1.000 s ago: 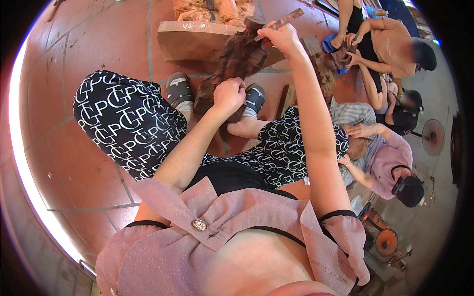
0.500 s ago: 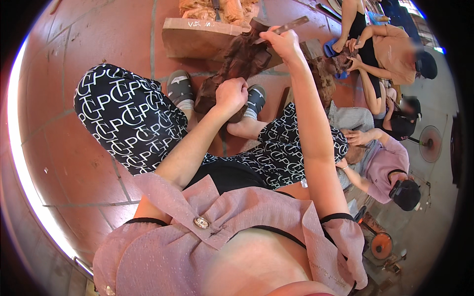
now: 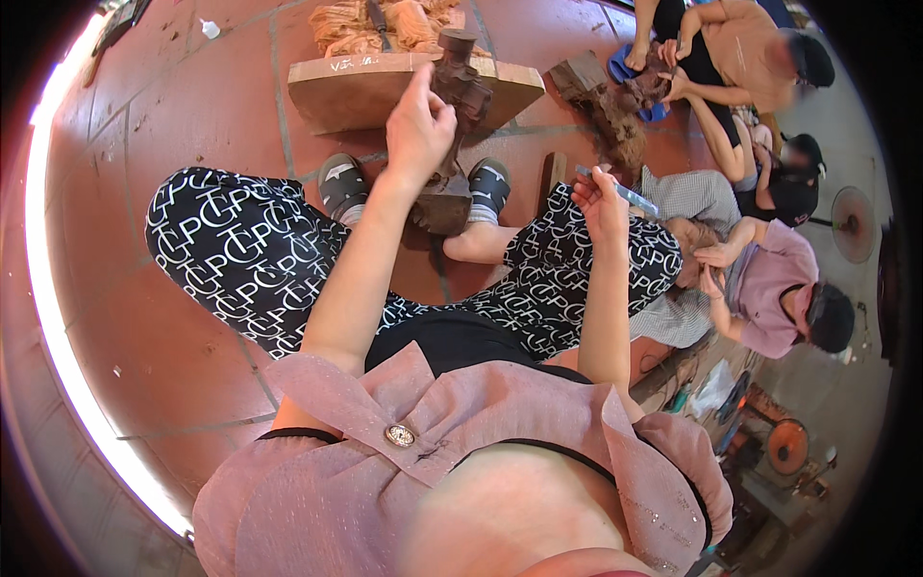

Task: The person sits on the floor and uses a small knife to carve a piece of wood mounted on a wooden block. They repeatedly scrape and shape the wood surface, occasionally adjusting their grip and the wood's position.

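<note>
A dark brown carved wooden figure [image 3: 463, 96] stands nearly upright on its block base between my feet. My left hand [image 3: 420, 133] is at the figure's upper left side, index finger stretched along it and the other fingers curled against it. Part of the grip is hidden behind the hand. Over my right knee, away from the figure, my right hand [image 3: 604, 207] is closed around a narrow flat carving tool [image 3: 636, 200]. The tool's shiny end points to the lower right.
Beyond the figure lies a thick wooden board [image 3: 346, 101] with orange carved wood [image 3: 336, 29] on it. A rough brown wood carving [image 3: 615, 130] is to the right. Several people work along the right side, near a fan [image 3: 854, 223]. Red tiles [image 3: 192, 106] cover the floor.
The figure has gone from leaning right to nearly upright. My left hand has moved from its base up to its upper part. My right hand has drawn back toward my knee with the tool.
</note>
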A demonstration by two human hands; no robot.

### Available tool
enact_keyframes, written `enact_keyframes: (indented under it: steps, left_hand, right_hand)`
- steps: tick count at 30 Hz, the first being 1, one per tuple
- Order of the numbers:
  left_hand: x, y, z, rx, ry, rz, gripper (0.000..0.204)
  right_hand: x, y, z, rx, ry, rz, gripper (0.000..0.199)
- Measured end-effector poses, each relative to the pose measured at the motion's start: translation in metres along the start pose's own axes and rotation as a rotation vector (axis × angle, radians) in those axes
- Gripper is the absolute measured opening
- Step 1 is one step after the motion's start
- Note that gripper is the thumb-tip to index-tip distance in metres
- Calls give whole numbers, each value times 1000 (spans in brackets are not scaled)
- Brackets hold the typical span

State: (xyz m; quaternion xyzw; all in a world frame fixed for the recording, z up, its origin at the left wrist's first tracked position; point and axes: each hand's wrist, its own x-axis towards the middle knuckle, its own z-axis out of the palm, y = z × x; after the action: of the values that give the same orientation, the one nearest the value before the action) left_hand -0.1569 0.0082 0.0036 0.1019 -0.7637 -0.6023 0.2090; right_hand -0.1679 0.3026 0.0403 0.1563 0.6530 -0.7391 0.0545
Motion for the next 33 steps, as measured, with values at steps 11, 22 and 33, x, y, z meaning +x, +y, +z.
enact_keyframes:
  steps: [11, 22, 33]
  left_hand:
    - [-1, 10, 32, 187, -333, -69, 77]
    - [-46, 75, 18, -142, -321, 17, 57]
    - [-30, 88, 87, 71, -270, 494, 41]
  right_hand:
    - [-34, -5, 62, -214, -113, -181, 16]
    - [-15, -8, 94, -427, -37, -388, 16]
    - [31, 14, 118, -310, -195, -515, 28]
